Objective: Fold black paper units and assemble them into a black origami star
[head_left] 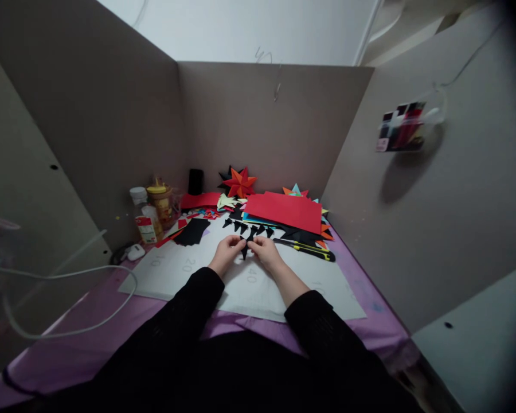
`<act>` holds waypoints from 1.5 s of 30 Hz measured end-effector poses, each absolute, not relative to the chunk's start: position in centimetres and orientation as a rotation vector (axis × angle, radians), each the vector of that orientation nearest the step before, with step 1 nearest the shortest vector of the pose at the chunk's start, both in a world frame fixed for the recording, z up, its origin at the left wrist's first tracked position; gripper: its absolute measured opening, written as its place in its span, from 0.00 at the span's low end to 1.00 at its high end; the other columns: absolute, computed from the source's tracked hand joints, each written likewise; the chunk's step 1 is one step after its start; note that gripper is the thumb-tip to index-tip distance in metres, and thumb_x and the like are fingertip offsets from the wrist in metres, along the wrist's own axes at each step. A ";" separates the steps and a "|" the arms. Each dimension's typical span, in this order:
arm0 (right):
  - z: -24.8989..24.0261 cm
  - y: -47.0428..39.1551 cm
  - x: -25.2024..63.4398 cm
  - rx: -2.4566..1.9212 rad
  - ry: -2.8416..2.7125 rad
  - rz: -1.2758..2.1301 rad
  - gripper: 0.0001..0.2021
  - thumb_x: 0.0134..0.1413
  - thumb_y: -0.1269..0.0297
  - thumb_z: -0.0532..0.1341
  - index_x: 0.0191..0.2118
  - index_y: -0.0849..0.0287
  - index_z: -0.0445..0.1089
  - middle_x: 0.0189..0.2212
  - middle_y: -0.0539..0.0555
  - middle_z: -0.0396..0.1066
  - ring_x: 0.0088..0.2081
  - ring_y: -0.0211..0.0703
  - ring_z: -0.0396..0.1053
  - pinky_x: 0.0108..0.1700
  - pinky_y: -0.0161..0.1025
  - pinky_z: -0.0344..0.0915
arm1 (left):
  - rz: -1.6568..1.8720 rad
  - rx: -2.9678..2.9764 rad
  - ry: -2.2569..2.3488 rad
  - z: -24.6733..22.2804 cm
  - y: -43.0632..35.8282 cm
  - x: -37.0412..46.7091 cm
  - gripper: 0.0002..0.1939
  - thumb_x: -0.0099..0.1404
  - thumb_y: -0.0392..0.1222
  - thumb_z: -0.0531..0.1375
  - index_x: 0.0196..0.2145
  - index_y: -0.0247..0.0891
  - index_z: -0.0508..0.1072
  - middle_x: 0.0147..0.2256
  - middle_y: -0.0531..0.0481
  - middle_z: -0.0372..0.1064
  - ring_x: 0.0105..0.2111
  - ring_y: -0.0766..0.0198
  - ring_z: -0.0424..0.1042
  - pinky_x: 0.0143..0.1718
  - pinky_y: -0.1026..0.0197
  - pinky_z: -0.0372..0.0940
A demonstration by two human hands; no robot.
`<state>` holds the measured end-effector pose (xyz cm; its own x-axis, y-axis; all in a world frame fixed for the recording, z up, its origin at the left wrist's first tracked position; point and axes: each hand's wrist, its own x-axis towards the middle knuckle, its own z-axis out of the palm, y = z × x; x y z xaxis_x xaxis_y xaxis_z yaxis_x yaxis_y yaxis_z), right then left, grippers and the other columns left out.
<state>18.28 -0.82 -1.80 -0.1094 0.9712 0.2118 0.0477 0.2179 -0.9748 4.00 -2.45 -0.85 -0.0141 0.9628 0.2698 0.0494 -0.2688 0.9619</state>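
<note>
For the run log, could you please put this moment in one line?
left hand: pinching black paper piece | right hand: pinching same piece | under hands: white mat | nearby: red paper, utility knife

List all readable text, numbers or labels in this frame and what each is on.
"20": faint grey number on the white cutting mat, left of the hands.
"40": same mat, between the wrists.
A further number by the mat's left edge: too faint to read.
Red-and-white label on the small bottle: too blurred.
Yellow-lidded jar: print unreadable.
Card pack on the right wall: no legible text.
</note>
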 end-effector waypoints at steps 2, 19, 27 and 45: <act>-1.6 -0.9 18.3 -1.030 -1.396 1.101 0.12 0.40 0.59 0.61 0.18 0.60 0.60 0.12 0.44 0.57 0.16 0.31 0.52 0.20 0.31 0.48 | 1.312 1.442 1.126 -1.0 -2.5 4.0 0.15 0.51 0.49 0.62 0.23 0.33 0.68 0.19 0.54 0.62 0.21 0.71 0.60 0.23 0.67 0.54; -1.8 -0.6 18.5 -1.019 -1.398 1.150 0.10 0.40 0.61 0.61 0.19 0.60 0.61 0.13 0.44 0.57 0.16 0.30 0.51 0.20 0.31 0.48 | 1.303 1.408 1.087 -1.1 -2.4 4.1 0.11 0.52 0.45 0.60 0.27 0.33 0.68 0.19 0.56 0.60 0.18 0.72 0.58 0.20 0.68 0.53; -1.5 -0.8 18.6 -0.987 -1.383 1.256 0.08 0.39 0.62 0.61 0.22 0.60 0.64 0.15 0.45 0.61 0.17 0.30 0.53 0.20 0.31 0.48 | 1.337 1.363 0.993 -1.2 -2.1 3.8 0.23 0.51 0.43 0.62 0.44 0.36 0.64 0.22 0.57 0.62 0.20 0.70 0.64 0.21 0.68 0.59; -1.4 -0.7 18.6 -1.009 -1.464 1.111 0.10 0.40 0.60 0.61 0.20 0.60 0.62 0.16 0.46 0.60 0.19 0.32 0.54 0.22 0.31 0.51 | 1.433 1.657 1.112 -0.9 -2.7 4.0 0.13 0.53 0.40 0.60 0.38 0.37 0.69 0.37 0.49 0.69 0.26 0.69 0.67 0.30 0.65 0.63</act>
<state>18.60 -0.66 -1.39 -0.1542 0.9629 0.2214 0.0465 0.2309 -0.9719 4.01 -2.71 -0.86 0.0327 0.9107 0.4119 0.1725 -0.4110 0.8952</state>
